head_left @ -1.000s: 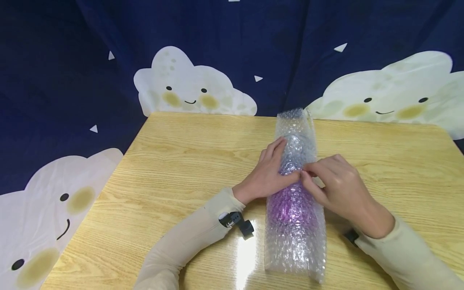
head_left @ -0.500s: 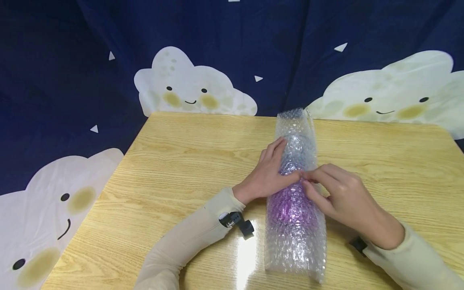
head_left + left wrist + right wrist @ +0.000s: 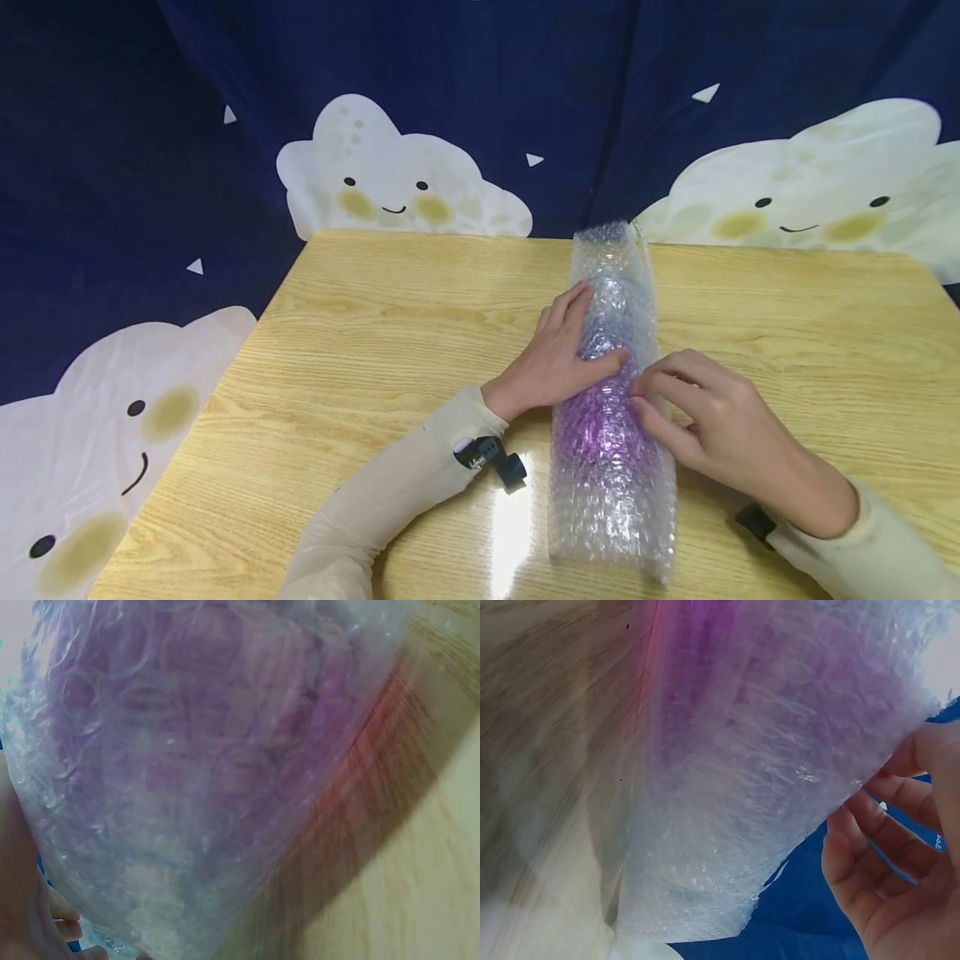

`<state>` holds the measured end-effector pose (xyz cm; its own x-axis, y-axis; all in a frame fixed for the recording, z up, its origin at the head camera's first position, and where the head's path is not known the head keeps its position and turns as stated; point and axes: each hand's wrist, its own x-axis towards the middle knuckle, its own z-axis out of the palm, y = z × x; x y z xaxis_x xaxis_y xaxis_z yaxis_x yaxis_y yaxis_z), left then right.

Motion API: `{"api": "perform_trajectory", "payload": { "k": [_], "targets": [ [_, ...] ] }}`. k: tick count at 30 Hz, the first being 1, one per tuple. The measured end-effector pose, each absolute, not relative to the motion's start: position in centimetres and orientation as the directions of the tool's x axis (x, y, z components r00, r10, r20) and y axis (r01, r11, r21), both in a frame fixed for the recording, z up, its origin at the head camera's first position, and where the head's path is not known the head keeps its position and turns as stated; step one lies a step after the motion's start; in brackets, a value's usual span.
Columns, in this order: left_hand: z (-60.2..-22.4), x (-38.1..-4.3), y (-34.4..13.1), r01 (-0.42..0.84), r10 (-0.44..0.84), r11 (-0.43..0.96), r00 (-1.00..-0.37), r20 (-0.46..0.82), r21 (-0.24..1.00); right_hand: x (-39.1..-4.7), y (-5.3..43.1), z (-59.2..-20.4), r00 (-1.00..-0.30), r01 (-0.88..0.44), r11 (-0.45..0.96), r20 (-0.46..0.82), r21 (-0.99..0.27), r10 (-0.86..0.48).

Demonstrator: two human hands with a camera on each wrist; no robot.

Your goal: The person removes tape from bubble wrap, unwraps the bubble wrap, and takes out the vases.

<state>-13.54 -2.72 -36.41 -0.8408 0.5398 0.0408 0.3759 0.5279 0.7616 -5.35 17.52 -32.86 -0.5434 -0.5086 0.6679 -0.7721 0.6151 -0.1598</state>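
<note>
Bubble-wrapped bundle (image 3: 603, 433) lay lengthwise on the desk (image 3: 390, 333), between your two grips, purple showing through. Handling, judged by eye: probably light, springy and slick outside; stiffness and fragility of the core could not be told through the film. Suggested hold: spread fingers around the bulging middle, since the flat ends looked slack and liable to fold.

Your left grip (image 3: 547, 362) rested on the left flank, fingers and thumb apart, thumb across the top. Your right grip (image 3: 708, 412) arched over the right flank, thumb and fingertips close together at the film; whether they pinched a fold could not be told.
</note>
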Motion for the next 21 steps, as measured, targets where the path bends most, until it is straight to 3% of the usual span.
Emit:
{"api": "perform_trajectory", "payload": {
  "k": [21],
  "targets": [
    [-36.37,-13.58,-2.67,0.374,0.541,0.53,-0.84,0.037,0.761,-4.44,17.54,-32.38,-0.534,-0.797,0.575,0.659,-0.182,-0.53]
  ]
}}
